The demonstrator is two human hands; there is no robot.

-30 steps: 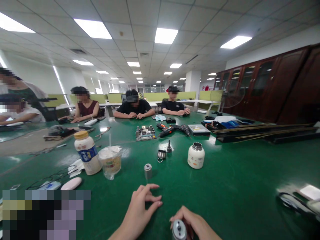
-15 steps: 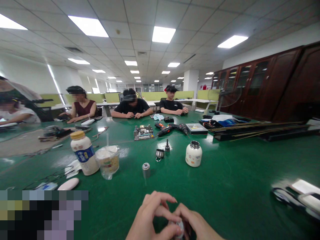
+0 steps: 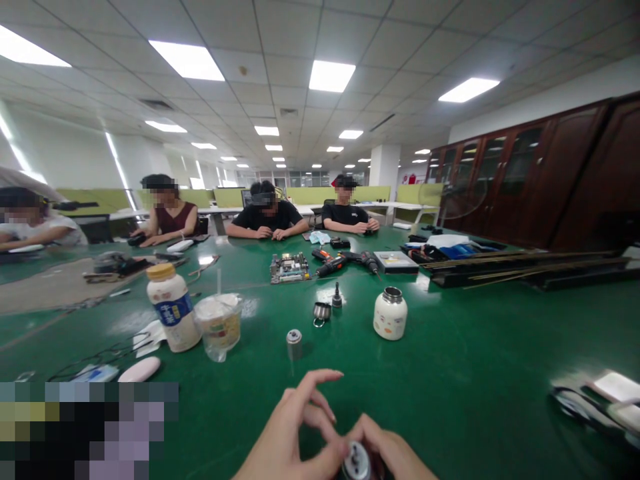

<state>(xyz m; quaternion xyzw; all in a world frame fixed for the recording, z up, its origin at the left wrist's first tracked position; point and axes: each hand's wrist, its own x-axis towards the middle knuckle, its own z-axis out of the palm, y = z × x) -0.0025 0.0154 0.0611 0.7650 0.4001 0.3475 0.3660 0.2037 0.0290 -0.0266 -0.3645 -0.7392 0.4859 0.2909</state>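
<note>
At the bottom centre, a small cylinder with a silver, holed top is between my hands. My right hand is wrapped round its side. My left hand touches the rim with thumb and a fingertip, its index finger raised and stretched out. A similar metal cylinder stands on the green table just beyond my hands. Behind it are a steel cup-like cap with a ring and a small dark stopper-like part. To their right stands an open white flask.
On the left are a milk bottle, a plastic cup with a straw and a pink case. Farther back lie a circuit board, power drills and a flat metal box. Several people sit across the table.
My left index finger has lifted and stretched away from the cylinder, whose top now shows more fully. The view has tilted slightly upward.
</note>
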